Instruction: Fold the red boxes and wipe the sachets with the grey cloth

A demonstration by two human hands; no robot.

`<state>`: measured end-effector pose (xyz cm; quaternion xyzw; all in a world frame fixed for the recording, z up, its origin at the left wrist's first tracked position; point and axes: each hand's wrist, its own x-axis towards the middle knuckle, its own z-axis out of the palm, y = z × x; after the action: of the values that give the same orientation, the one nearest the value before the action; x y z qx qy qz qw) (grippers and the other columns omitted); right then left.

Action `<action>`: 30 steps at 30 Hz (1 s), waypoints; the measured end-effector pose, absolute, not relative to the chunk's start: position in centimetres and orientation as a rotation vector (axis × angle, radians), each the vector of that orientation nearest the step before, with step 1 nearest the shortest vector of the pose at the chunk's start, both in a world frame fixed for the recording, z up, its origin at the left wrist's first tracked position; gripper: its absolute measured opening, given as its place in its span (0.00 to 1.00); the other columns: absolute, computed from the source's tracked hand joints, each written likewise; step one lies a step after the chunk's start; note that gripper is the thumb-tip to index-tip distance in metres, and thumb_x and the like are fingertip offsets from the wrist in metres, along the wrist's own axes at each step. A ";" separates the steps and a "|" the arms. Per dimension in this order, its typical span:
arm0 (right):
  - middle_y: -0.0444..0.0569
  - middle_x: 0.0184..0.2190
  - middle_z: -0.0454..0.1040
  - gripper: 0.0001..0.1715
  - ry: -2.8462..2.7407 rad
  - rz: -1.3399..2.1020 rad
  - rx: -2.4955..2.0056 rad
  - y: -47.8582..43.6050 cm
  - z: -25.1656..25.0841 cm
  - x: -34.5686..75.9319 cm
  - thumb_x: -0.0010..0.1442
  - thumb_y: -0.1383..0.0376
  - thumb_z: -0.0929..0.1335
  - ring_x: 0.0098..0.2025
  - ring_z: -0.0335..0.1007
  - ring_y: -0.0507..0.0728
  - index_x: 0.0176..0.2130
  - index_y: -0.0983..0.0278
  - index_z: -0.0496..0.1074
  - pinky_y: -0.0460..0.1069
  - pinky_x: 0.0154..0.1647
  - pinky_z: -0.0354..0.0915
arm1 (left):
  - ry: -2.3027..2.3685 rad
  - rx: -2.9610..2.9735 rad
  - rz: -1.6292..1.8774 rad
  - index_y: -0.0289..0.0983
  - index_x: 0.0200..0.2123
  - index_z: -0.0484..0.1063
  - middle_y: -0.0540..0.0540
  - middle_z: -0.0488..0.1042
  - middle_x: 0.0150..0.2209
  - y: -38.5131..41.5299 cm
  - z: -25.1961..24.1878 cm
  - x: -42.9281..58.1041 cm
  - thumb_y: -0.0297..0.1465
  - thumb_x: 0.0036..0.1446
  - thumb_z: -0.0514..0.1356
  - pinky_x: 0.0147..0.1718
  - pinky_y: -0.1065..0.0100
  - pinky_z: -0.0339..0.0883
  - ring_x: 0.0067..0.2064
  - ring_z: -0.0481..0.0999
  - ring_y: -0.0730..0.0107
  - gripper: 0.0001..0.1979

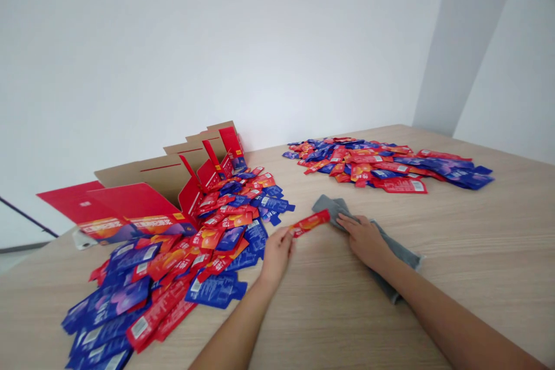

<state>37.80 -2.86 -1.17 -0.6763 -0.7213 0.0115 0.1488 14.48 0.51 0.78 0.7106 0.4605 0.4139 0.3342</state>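
My left hand point(277, 251) pinches one end of a narrow red and orange sachet point(310, 223), which points right above the table. The sachet's far tip reaches the edge of a folded grey cloth point(399, 250). On that cloth lies my right hand point(364, 238), its fingers curled on the fabric near the left end; the fingertips are partly hidden. To the left of my left hand spreads a loose pile of red and blue sachets point(217, 243). Another pile of similar sachets point(368, 161) lies farther back on the right.
Several opened red cardboard boxes point(134, 202) stand in a row along the left back, flaps up, behind the near pile. A white object point(82, 240) shows under the front box. The wood-grain table point(477, 254) meets a white wall point(277, 40) at the back.
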 end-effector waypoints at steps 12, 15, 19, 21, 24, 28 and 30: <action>0.50 0.59 0.62 0.32 -2.095 0.127 -1.831 -3.8 -0.3 35.7 0.53 0.75 0.58 0.56 0.54 0.64 0.56 0.65 0.65 0.59 0.52 0.54 | 1.296 1.478 1.047 0.32 0.48 0.63 0.41 0.74 0.37 5.4 0.6 17.4 0.34 0.58 0.51 0.31 0.67 0.71 0.31 0.76 0.70 0.16; 0.51 0.59 0.61 0.31 -2.093 0.153 -1.832 -3.8 -0.1 35.3 0.54 0.74 0.58 0.56 0.54 0.65 0.56 0.65 0.65 0.60 0.52 0.54 | 1.338 1.731 0.895 0.30 0.52 0.61 0.36 0.73 0.43 9.1 1.3 22.3 0.30 0.57 0.53 0.37 0.64 0.70 0.39 0.76 0.65 0.19; 0.50 0.60 0.61 0.30 -2.075 0.182 -1.809 -3.6 -0.1 34.8 0.55 0.74 0.59 0.56 0.54 0.65 0.57 0.65 0.64 0.58 0.52 0.53 | 1.298 1.950 0.853 0.29 0.53 0.62 0.33 0.65 0.54 14.2 2.3 29.7 0.29 0.55 0.56 0.52 0.62 0.59 0.53 0.68 0.60 0.21; 0.49 0.59 0.62 0.30 -2.056 0.216 -1.798 -3.5 -0.1 34.7 0.55 0.74 0.59 0.56 0.54 0.65 0.57 0.64 0.65 0.58 0.53 0.53 | 1.274 2.035 0.814 0.29 0.52 0.63 0.32 0.64 0.56 16.2 2.5 33.3 0.27 0.54 0.56 0.55 0.63 0.55 0.56 0.64 0.58 0.21; 0.48 0.58 0.63 0.29 -2.017 0.253 -1.783 -3.4 0.0 34.7 0.55 0.72 0.60 0.56 0.54 0.65 0.56 0.63 0.65 0.58 0.54 0.52 | 1.266 2.096 0.759 0.30 0.53 0.63 0.33 0.64 0.56 18.1 2.1 37.3 0.24 0.52 0.57 0.55 0.62 0.52 0.58 0.62 0.56 0.23; 0.50 0.54 0.68 0.26 -2.015 0.269 -1.774 -3.4 0.5 34.6 0.58 0.69 0.60 0.54 0.57 0.65 0.56 0.62 0.64 0.59 0.53 0.54 | 1.323 2.086 0.726 0.31 0.50 0.67 0.33 0.67 0.53 19.3 1.3 38.9 0.23 0.53 0.55 0.56 0.58 0.49 0.59 0.58 0.53 0.19; 0.51 0.54 0.67 0.27 -2.026 0.276 -1.777 -3.4 0.7 34.6 0.58 0.69 0.60 0.55 0.56 0.65 0.57 0.61 0.63 0.59 0.53 0.54 | 1.338 2.070 0.742 0.33 0.44 0.71 0.34 0.67 0.52 19.6 1.1 38.3 0.23 0.54 0.53 0.57 0.59 0.48 0.60 0.56 0.55 0.14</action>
<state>34.64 -3.41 0.70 -0.6407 -0.7304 0.0996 0.2145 38.34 19.57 1.08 0.7720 0.4991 0.2766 0.2799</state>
